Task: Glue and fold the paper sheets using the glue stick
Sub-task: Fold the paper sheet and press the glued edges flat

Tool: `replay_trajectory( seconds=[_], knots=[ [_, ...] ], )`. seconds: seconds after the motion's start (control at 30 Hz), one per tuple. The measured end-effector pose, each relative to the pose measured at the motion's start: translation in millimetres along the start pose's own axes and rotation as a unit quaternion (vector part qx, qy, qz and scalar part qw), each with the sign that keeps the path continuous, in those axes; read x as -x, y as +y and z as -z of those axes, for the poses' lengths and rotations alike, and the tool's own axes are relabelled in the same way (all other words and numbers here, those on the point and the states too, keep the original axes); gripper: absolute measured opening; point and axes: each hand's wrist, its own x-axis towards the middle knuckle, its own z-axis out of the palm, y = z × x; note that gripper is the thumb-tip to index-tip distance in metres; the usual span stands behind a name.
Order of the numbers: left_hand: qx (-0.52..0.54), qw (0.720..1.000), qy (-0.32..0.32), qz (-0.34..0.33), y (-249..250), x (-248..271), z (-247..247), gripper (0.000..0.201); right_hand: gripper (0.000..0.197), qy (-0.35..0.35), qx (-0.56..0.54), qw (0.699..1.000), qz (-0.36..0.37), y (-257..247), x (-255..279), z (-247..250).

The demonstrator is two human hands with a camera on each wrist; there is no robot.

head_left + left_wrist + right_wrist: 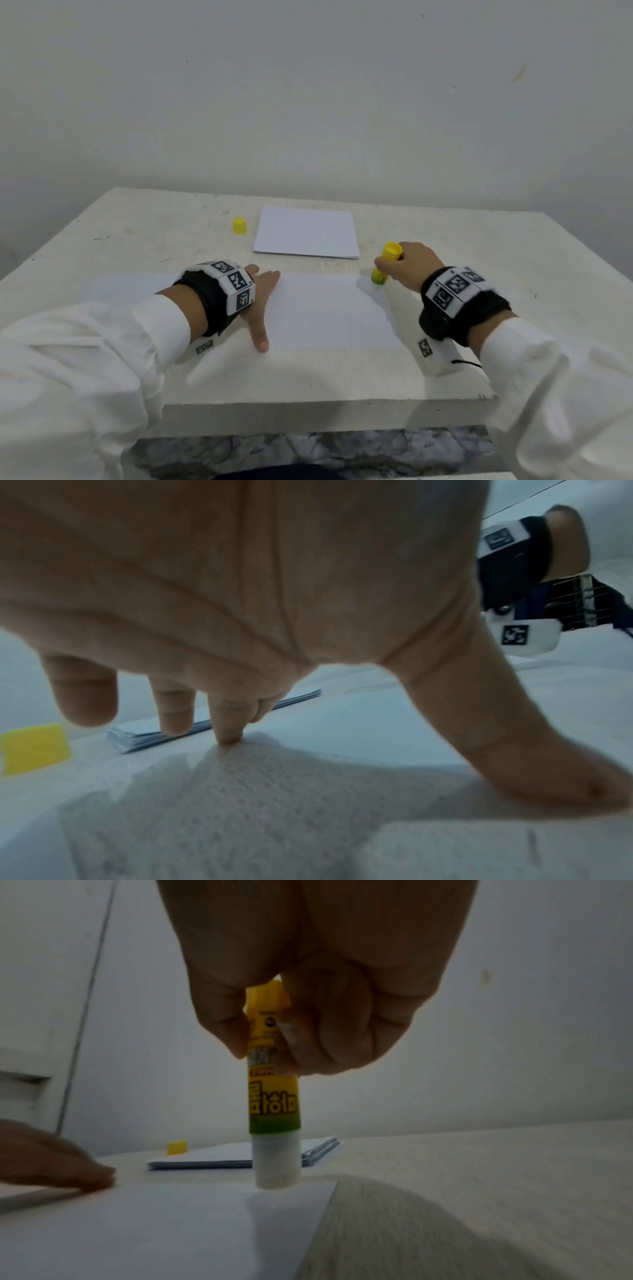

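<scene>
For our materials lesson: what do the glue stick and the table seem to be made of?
Glue stick: likely smooth plastic, with a glossy printed yellow-green label and a translucent white end. Table: probably painted wood or stone; matte off-white, scuffed and speckled, thick slab edge.

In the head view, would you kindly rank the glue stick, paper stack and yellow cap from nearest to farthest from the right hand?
1. Glue stick: held in the right hand, tip on the near sheet.
2. Paper stack: behind, toward the left.
3. Yellow cap: left of the stack, farthest.
</scene>
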Motion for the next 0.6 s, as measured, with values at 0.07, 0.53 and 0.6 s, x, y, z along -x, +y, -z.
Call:
replay_trajectory(
  seconds=[0.07, 0.53, 0.6],
  knots=[
    [-0.014, 1.0, 0.017, -0.021, 4, -1, 0, 0.16, 0.034, -0.015, 0.014, 1.0, -0.019, -2, -13, -4],
    [-0.011, 0.994, 0.073, -0.08, 139, -21, 44, 0.072, 0.038, -0.063, 0.03, 0.997, 0.022, 8, -32, -1],
    [-0.012, 0.994, 0.074, -0.075, 139, -24, 44, 0.074, 0.035, -0.074, 0.036, 0.996, 0.042, 11, -28, 1]
  ],
)
